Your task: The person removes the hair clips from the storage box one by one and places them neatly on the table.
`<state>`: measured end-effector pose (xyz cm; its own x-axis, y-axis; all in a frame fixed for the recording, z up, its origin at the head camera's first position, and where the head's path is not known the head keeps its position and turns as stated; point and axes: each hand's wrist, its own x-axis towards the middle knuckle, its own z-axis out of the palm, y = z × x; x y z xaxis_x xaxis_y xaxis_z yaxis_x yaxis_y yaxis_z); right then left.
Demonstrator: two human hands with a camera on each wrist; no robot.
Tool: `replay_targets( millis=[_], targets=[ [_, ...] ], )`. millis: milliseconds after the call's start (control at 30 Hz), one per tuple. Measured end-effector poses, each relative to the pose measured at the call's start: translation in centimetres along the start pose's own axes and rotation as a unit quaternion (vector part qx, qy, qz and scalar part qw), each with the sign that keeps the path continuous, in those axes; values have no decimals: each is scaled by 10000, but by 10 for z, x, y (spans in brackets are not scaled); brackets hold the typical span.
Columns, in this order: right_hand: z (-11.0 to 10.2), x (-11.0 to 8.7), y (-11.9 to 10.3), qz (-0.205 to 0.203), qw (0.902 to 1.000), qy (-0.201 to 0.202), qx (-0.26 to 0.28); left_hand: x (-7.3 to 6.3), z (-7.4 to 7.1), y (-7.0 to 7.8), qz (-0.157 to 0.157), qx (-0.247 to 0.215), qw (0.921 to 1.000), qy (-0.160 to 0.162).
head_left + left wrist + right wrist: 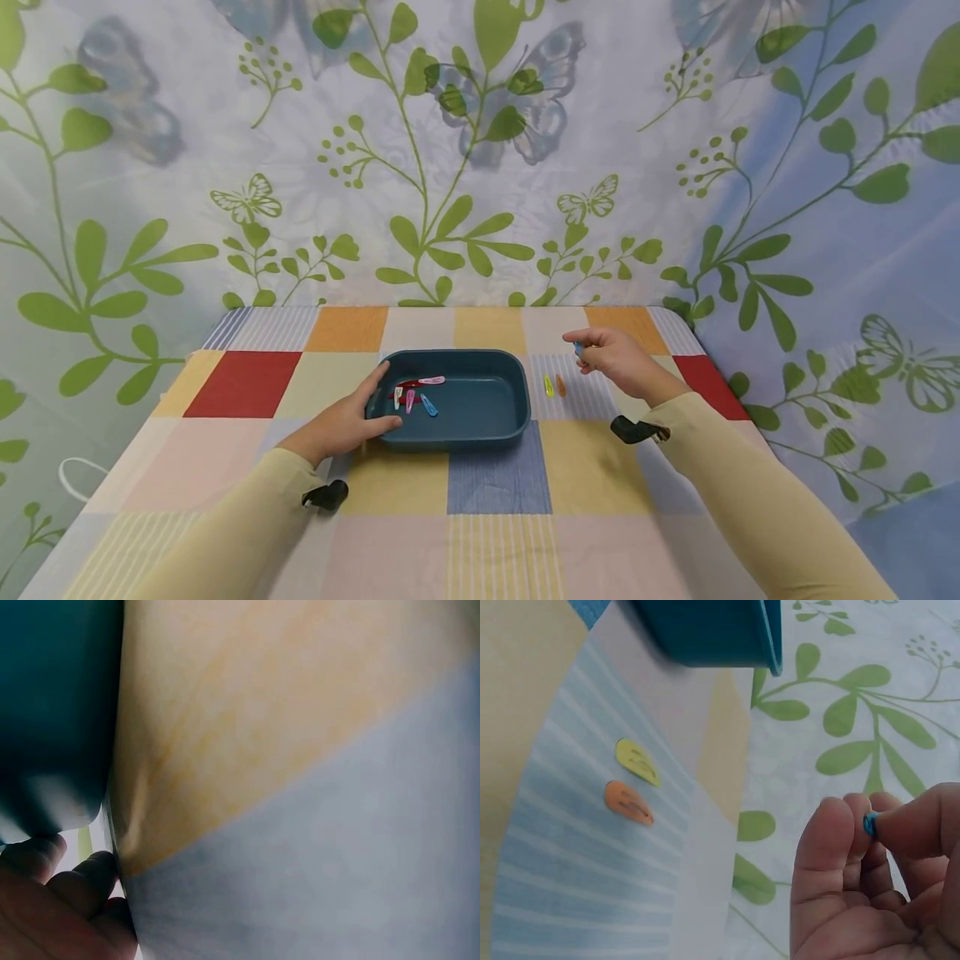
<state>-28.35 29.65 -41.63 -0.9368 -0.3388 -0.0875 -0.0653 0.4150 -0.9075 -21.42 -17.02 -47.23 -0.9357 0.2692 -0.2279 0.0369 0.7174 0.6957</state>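
Note:
A dark teal plastic tray [480, 437] stands mid-table, with several snap hair clips at its left end, among them a blue one [428, 405] and a pink one [431, 380]. My left hand [348, 423] holds the tray's left end, thumb over the rim; in the left wrist view its fingers [79, 889] touch the outer wall. Right of the tray, my right hand [618, 360] pinches a small blue hair clip [870, 823] between thumb and fingertips, mostly covered by them. Nearby on the cloth lie a yellow-green clip [637, 760] and an orange clip [628, 802].
A patchwork cloth [495, 550] of coloured squares covers the table. Behind it hangs a curtain [300, 150] with leaves and butterflies, and it continues along both sides. A white cord loop [75, 479] shows at the left edge.

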Motion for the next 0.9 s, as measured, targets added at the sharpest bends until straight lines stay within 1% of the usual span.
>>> replay_targets(
  millis=[100,333,500,633,767,900],
  targets=[
    [0,-1,2,92,9997,39,210,0,-1,0,-13,-14,10000,9],
    [-2,-4,12,187,9993,248,210,0,-1,1,-65,-71,10000,-20],
    [-2,-5,17,375,9971,333,574,0,-1,3,-97,-8,9999,-28],
    [0,-7,19,450,9960,439,632,0,-1,4,-97,7,9999,-32],
    [2,-8,22,596,9965,485,318,0,-1,3,-55,-9,10000,-27],
    [3,-8,26,775,9950,518,-346,0,0,3,-25,-10,10000,-15]
  ],
)
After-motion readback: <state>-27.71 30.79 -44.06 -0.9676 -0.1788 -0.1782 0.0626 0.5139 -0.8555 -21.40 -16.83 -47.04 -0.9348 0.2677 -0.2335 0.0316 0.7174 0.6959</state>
